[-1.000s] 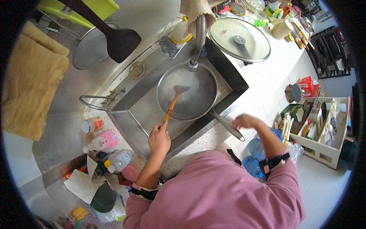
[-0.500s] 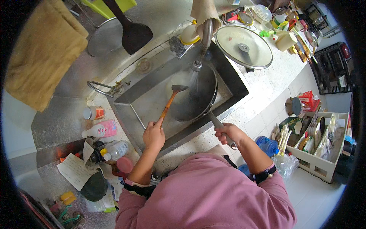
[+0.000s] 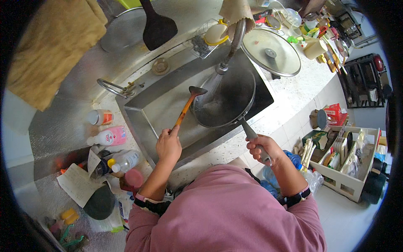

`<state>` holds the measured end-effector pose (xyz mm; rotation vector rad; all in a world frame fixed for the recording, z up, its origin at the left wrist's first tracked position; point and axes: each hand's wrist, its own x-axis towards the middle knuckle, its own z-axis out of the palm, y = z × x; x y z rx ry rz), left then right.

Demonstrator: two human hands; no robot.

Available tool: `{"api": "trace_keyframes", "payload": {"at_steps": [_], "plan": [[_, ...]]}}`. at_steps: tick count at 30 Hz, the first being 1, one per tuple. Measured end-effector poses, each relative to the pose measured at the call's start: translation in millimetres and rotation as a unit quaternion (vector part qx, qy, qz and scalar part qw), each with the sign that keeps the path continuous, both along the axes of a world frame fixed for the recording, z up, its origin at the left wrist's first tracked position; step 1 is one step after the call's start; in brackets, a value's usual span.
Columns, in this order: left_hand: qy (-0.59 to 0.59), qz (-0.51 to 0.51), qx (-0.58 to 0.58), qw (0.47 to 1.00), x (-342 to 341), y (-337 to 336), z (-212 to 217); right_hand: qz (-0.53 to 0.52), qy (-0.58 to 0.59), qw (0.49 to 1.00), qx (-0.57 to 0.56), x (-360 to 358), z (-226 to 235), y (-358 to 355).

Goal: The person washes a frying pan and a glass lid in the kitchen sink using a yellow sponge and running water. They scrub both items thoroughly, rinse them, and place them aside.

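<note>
My left hand [image 3: 168, 147] is closed round the wooden handle of a spatula [image 3: 185, 110], whose dark head lies at the left rim of the wok. With my right hand [image 3: 264, 150] I grip the grey handle of a dark wok [image 3: 231, 98]. The wok is over the right part of a steel sink [image 3: 161, 98]. Water sprays into it from a faucet [image 3: 221, 67] with a cloth [image 3: 236, 14] draped over its neck. Whether the wok touches the sink bottom I cannot tell.
A glass lid [image 3: 268, 46] lies on the counter beyond the sink's right corner. Bottles, among them a pink one [image 3: 111, 136], stand along the left edge. A black spatula [image 3: 158, 27] hangs at the back wall. A white crate [image 3: 346, 176] is at the right.
The wok has shifted right and tilted, its handle swinging along with my right hand. My left hand and the spatula have stayed nearly in place.
</note>
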<state>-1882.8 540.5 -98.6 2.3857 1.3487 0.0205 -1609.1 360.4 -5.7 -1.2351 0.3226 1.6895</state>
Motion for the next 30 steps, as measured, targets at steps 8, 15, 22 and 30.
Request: {"api": "trace_keyframes", "payload": {"at_steps": [8, 15, 22, 30], "plan": [[0.034, -0.013, -0.013, 0.999, 9.0, -5.1, 11.0, -0.065, 0.181, 0.980, 0.052, -9.5, -93.3, -1.3], [0.020, -0.036, -0.013, 0.999, 34.9, -14.7, -15.3, 0.157, -0.068, 0.984, 0.049, -19.1, -135.9, -19.9], [0.021, -0.066, 0.002, 0.998, 62.6, -14.4, -30.5, 0.494, -0.461, 0.736, -0.045, -11.9, -126.8, -10.7], [-0.004, 0.022, -0.198, 0.980, 88.5, -15.4, -37.7, 0.313, -0.429, 0.845, 0.063, -23.2, -116.2, 47.7]]}}
